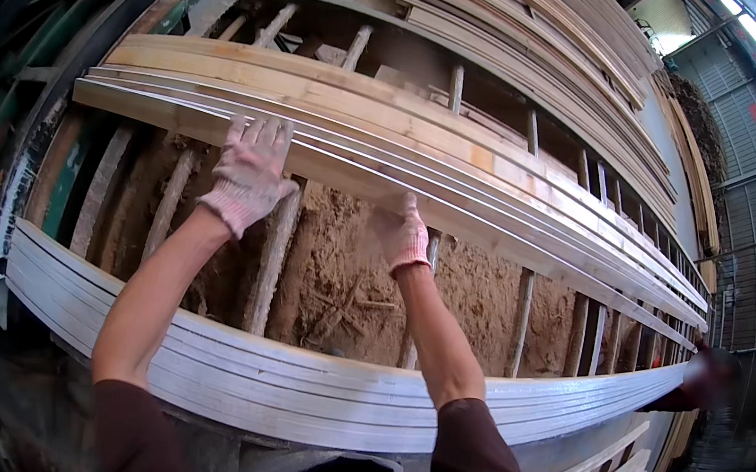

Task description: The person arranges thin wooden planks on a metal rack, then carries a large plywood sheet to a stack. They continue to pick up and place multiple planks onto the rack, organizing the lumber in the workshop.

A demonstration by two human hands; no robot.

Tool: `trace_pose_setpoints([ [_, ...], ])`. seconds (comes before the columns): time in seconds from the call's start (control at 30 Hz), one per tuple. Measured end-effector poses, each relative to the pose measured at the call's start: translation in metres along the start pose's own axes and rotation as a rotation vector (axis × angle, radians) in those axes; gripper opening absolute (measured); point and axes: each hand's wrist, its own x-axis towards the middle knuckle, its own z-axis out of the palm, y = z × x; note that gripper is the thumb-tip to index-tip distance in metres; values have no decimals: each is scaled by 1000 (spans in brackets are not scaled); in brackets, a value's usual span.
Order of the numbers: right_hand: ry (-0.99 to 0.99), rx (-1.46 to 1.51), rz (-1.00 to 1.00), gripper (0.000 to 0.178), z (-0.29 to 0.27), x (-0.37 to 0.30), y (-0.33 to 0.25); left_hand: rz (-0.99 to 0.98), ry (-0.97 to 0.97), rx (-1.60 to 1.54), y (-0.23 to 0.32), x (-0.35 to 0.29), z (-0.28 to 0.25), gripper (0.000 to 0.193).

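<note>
Several long pale wooden boards (357,107) lie side by side across a rack of metal bars. The nearest board (339,172) stands on edge with its broad face toward me, and thin white-edged gaps show behind it. My left hand (251,172), in a pinkish-white knit glove, lies over that board's top edge with its fingers stretched out and its thumb apart. My right hand (405,235), gloved alike, is against the lower part of the same board, one digit pointing up. Its other fingers are smeared by motion and partly hidden.
Closer to my body, a stack of white-coated boards (301,388) spans the rack under my forearms. Sawdust (327,258) heaps between the metal bars (272,260). A green and dark metal frame (39,125) borders the left. More planks (552,77) are piled beyond; a blurred dark figure (698,378) stands far right.
</note>
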Motion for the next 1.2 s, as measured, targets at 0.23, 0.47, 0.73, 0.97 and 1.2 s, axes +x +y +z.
trace_pose_setpoints([
  [0.23, -87, -651, -543, 75, -2, 78, -18, 31, 9, -158, -65, -48, -31, 97],
  [0.47, -379, 517, -292, 33, 33, 104, -55, -12, -43, -203, -67, -86, -46, 87],
  [0.73, 21, 540, -139, 41, 56, 18, -37, -30, -42, -259, -67, -115, -63, 83],
  [0.97, 101, 232, -100, 27, 35, -16, -29, -8, -85, -329, -64, -125, -69, 81],
  [1.2, 145, 179, 11, 16, 21, -59, -2, 108, -34, -272, -58, -137, -55, 83],
])
